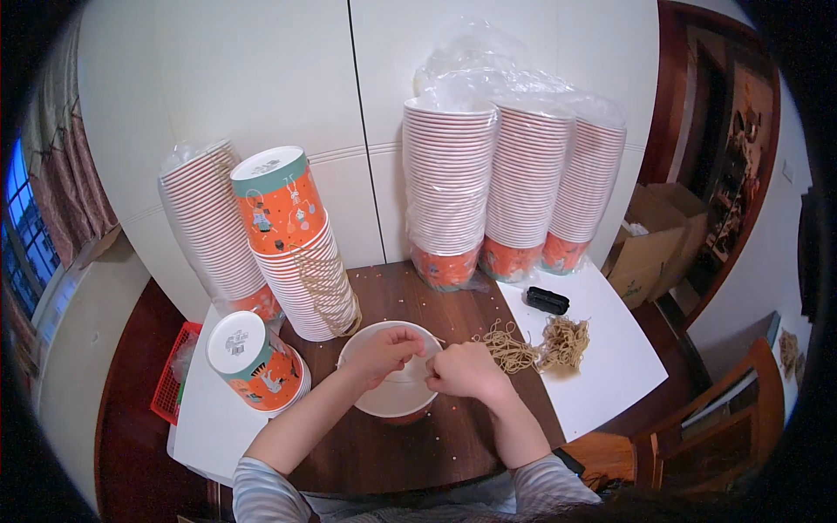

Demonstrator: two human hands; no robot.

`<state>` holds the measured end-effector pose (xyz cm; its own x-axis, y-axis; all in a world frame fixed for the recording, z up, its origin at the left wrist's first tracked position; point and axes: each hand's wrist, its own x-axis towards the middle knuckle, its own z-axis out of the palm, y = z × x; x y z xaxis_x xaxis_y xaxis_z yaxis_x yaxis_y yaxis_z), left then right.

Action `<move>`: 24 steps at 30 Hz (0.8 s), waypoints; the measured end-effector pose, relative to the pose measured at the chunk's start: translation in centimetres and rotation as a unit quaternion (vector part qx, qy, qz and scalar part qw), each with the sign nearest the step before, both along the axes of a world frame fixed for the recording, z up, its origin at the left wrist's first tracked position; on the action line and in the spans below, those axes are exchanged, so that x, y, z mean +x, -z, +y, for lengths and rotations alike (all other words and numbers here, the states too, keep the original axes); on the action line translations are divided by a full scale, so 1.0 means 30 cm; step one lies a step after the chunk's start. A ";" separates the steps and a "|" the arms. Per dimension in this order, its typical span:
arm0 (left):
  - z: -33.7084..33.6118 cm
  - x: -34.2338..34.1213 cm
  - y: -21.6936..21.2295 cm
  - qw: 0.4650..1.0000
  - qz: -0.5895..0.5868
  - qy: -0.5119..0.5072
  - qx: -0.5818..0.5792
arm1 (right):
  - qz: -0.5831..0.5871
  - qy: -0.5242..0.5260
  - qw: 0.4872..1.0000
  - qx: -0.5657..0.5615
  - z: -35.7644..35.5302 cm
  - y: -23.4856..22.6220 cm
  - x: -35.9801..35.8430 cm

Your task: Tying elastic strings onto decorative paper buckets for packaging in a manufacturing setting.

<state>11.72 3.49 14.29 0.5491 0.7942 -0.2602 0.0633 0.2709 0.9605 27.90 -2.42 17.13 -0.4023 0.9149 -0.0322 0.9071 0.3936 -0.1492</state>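
Observation:
An open paper bucket [397, 402] with a pale inside stands on the brown tabletop in front of me. My left hand [390, 356] is over its left half, fingers curled together in a pinch. At the right rim my right hand [466, 370] is closed, its fingertips turned toward the left ones. A thin pale cord end shows by the rim behind the right hand. Whatever the fingertips hold is too small or hidden to make out. Right of the bucket lies a tangled pile of tan cords [508, 349], beside a second cord bundle [565, 343].
Left stand a tall stack of orange buckets [301, 288] draped with cords, a short upside-down stack [253, 362] and a plastic-wrapped stack [209, 222]. Several wrapped stacks [449, 187] stand back right. A black box-like object [547, 301] lies before them; a red basket [171, 383] is far left.

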 end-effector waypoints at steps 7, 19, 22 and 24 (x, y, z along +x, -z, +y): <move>0.002 -0.002 -0.007 0.999 0.022 0.025 0.022 | 0.218 -0.131 0.967 0.011 0.062 0.027 0.086; -0.002 0.013 -0.031 0.978 0.056 0.144 0.144 | 0.380 -0.161 0.891 0.189 0.110 0.046 0.095; 0.000 0.010 -0.031 0.978 0.048 0.149 0.138 | 0.467 -0.116 0.875 0.051 0.098 0.045 0.087; 0.000 0.009 -0.032 0.978 0.050 0.150 0.134 | 0.450 -0.117 0.884 0.036 0.102 0.035 0.083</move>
